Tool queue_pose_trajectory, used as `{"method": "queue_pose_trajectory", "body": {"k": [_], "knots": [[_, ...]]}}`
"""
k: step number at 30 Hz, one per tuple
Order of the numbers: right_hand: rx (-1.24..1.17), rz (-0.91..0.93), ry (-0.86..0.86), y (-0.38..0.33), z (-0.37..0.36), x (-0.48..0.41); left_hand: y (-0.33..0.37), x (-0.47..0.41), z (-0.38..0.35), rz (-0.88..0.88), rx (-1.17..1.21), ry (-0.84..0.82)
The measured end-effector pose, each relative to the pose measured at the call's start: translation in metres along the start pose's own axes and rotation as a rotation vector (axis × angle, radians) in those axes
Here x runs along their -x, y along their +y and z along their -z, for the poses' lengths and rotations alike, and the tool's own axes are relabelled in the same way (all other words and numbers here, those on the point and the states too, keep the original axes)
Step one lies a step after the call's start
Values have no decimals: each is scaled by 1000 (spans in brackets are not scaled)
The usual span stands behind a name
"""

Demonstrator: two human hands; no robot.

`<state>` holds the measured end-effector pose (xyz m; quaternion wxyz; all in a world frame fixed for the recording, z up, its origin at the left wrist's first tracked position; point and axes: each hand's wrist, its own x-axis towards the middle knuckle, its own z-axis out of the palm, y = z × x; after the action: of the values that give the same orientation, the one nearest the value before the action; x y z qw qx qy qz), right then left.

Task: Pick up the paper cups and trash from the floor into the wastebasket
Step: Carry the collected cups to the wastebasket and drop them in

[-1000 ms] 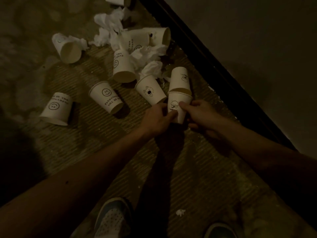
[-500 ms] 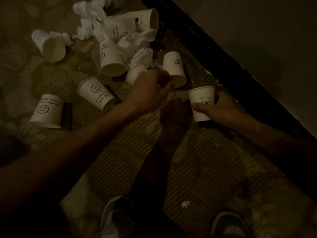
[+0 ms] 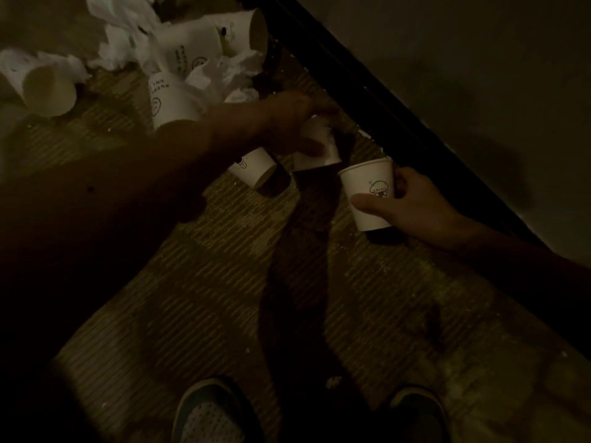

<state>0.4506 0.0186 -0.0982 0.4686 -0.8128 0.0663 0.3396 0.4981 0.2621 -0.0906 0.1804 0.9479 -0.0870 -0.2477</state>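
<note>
My right hand [image 3: 412, 206] grips an upright white paper cup with a small cartoon print [image 3: 371, 193] just above the floor, near the dark baseboard. My left hand [image 3: 294, 123] reaches across and closes thumb and fingers around another white cup [image 3: 316, 148] lying on the floor. A third cup [image 3: 252, 167] lies on its side just left of it. More cups [image 3: 172, 103] [image 3: 48, 87] [image 3: 230, 30] and crumpled white tissues [image 3: 128, 33] are scattered at the upper left. No wastebasket is in view.
A dark baseboard [image 3: 399, 107] and wall run diagonally along the right side. My two shoes [image 3: 211, 414] [image 3: 415, 410] stand at the bottom edge on the ribbed floor. A small paper scrap [image 3: 332, 380] lies between them.
My left hand let go of the cup that both hands held and reached forward to another cup on the floor. My right hand kept its cup and moved right. The view shifted forward.
</note>
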Motion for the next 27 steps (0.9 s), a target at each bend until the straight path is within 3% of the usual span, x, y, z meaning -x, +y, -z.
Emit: {"method": "queue_pose_trajectory", "body": {"k": [5,11,15,21,24,27], "knots": [[-130,-45,54,10,2,5,13,19,-22,114,111,207],[-257,-143,12,29,6,21,37,47,-45,-46,212,152],[-291,-208,-10,38,2,29,42,71,-57,-17,347,344],[-396,-226,-135,36,-13,37,46,123,-105,395,1015,430],[-520,-208,-194,31,-23,38,53,148,-129,613,1455,354],[-616,-199,-219,23,-34,41,57,164,-134,625,1856,271]]}}
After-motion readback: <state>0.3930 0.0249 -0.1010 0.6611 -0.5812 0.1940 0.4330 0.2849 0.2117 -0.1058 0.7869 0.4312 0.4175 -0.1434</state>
